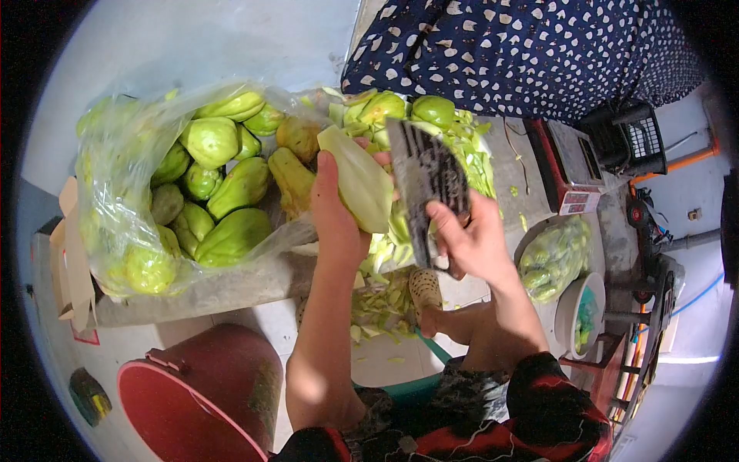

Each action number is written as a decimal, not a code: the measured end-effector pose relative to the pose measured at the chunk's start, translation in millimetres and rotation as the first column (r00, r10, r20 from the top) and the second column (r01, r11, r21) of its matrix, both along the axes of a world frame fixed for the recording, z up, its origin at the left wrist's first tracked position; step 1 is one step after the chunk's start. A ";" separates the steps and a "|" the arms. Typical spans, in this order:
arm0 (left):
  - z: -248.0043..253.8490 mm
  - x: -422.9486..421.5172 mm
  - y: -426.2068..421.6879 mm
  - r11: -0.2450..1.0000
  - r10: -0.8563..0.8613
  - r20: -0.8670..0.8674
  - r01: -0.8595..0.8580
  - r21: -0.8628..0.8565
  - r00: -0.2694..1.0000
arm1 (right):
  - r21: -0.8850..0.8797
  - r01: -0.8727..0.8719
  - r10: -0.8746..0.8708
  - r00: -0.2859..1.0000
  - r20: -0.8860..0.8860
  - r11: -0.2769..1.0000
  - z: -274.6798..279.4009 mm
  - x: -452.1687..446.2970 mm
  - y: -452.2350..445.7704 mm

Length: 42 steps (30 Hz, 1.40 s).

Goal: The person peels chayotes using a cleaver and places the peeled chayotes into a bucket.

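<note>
My left hand (336, 196) is wrapped round a pale, peeled chayote (358, 181), held up over the bench. In my right hand (471, 235) is a broad dark knife (427, 181), its blade upright just right of the chayote. Green peelings (479, 154) lie in a heap behind and below both hands, with a whole green chayote (433, 112) on them. Left of my left hand, a clear plastic bag (115, 200) lies open, filled with several unpeeled chayotes (235, 235).
A red bucket (254, 377) stands on the floor at lower left. At right are a red scale (566, 165), a bag of green produce (556, 262) and a white basin (570, 316). Dark patterned cloth (493, 54) hangs at the bench's far side. Peelings litter the floor.
</note>
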<state>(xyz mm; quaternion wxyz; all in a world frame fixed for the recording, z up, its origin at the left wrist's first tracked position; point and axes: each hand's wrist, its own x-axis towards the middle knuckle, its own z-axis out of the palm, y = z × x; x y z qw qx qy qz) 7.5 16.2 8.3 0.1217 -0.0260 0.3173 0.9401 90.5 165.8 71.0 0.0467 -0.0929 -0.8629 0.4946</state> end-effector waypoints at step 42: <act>62.7 203.7 -292.2 0.271 0.701 -0.163 -0.471 -0.839 0.694 | -0.177 0.339 -0.376 0.892 -0.251 0.924 -28.0 -7.4 94.2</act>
